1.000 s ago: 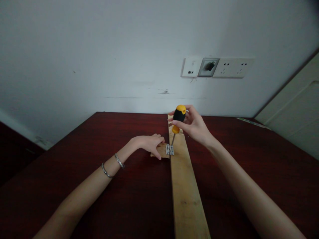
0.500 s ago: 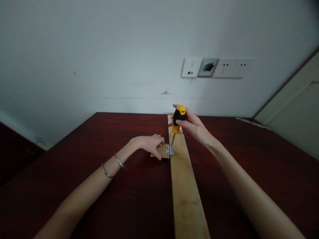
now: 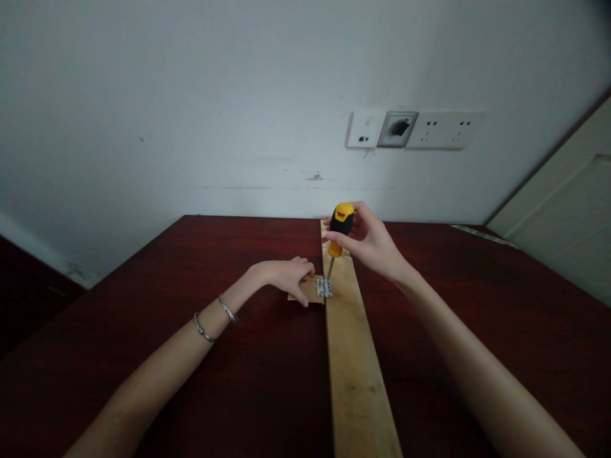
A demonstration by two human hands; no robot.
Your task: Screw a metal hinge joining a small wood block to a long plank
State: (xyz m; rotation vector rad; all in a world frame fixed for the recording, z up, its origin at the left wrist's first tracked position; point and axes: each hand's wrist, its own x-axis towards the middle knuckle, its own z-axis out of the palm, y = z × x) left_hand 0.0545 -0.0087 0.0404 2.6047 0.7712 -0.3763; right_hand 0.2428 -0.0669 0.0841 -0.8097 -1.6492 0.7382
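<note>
My right hand (image 3: 370, 242) is closed round the black and yellow handle of a screwdriver (image 3: 340, 228), held nearly upright with its tip on a small metal hinge (image 3: 325, 287). The hinge joins a long light wooden plank (image 3: 356, 362) to a small wooden block (image 3: 310, 289) on its left. My left hand (image 3: 286, 275) lies on that block with its fingers curled over it, pressing it down. Two bracelets circle my left wrist.
A dark red table (image 3: 238, 356) carries the plank, which runs from the near edge to the wall. On the white wall behind sit a row of sockets (image 3: 415, 130). A pale door (image 3: 563, 210) stands at the right.
My right hand's fingers have shifted round the screwdriver handle, which has tipped slightly. My left hand, the block and the plank stay put.
</note>
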